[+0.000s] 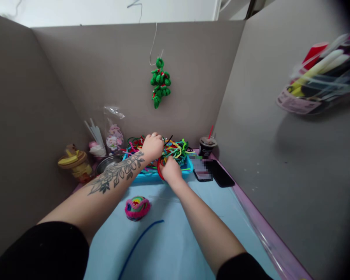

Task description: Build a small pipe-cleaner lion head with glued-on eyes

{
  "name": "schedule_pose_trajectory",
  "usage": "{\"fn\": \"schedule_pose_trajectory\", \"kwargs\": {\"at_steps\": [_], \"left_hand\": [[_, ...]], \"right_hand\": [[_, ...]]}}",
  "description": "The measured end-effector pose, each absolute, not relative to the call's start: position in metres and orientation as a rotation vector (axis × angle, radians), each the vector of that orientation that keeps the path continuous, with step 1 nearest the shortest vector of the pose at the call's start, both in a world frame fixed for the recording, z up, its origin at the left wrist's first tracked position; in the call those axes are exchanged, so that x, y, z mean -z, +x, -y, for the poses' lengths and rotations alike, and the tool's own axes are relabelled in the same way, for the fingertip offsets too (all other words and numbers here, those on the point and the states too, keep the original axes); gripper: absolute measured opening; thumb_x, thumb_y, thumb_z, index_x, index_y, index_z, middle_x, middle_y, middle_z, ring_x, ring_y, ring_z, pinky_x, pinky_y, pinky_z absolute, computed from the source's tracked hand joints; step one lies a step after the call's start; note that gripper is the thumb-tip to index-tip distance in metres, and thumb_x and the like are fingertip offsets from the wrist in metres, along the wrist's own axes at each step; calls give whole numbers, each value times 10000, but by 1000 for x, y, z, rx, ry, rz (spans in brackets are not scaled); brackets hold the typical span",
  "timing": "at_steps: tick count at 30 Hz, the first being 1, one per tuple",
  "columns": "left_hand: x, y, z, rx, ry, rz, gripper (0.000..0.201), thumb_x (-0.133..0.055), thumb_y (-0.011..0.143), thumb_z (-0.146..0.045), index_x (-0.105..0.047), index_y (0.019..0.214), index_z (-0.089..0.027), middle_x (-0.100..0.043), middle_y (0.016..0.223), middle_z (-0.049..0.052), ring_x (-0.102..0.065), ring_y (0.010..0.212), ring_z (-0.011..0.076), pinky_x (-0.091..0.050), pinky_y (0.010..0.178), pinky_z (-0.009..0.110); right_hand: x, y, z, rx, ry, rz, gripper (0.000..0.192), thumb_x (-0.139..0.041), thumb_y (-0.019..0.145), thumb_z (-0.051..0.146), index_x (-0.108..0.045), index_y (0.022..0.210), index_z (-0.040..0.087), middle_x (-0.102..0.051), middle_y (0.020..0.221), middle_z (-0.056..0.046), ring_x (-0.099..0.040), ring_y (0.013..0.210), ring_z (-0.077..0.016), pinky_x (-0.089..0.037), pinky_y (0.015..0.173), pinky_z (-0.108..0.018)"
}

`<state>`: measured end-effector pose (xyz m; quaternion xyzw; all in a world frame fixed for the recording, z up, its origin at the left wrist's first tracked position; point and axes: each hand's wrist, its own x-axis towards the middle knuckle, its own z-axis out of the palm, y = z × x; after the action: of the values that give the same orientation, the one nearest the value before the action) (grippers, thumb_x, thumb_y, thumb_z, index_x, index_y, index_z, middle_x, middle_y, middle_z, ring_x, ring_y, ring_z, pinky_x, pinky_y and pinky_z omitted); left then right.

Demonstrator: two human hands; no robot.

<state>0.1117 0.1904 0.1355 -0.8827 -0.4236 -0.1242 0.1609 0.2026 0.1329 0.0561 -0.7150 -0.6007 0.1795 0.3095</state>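
Two phones (221,173) lie at three o'clock from the blue tray (144,178), a metal bowl (107,161) at nine. Among its tangled fuzzy stems (176,149), your right hand (171,170) grips a red loop (159,171); your left hand (153,146) curls, contents unclear. At six, a curved blue stem (135,247) runs seven-to-one.

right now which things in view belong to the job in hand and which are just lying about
Seemingly for the job:
fuzzy strands
blue tray
loose blue strand
pink-edged bundle

Apparently just lying about:
dark phone
drink cup
metal bowl
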Motion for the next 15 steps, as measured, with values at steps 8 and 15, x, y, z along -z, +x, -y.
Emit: {"fn": "schedule_pose_trajectory", "kwargs": {"at_steps": [8, 15], "left_hand": [[-128, 115, -196, 441, -2552, 1313, 203, -517, 757, -167, -717, 758, -132, -654, 914, 162, -486, 997, 291, -363, 791, 403], [-126, 120, -200, 762, -2607, 1503, 125, -599, 693, -196, -707, 676, -134, -669, 883, 152, -501, 1006, 298, -374, 836, 398]], "right_hand": [[-58, 210, -136, -480, -1943, 1650, 545, -527, 771, 616, -558, 1004, 125, -689, 938, -202, -659, 894, -325, -464, 684, -339], [-57, 213, -137, -438, -1972, 1702, 476, -529, 783, 594, -606, 945, 154, -697, 920, -177, -664, 883, -305, -467, 689, -330]]}}
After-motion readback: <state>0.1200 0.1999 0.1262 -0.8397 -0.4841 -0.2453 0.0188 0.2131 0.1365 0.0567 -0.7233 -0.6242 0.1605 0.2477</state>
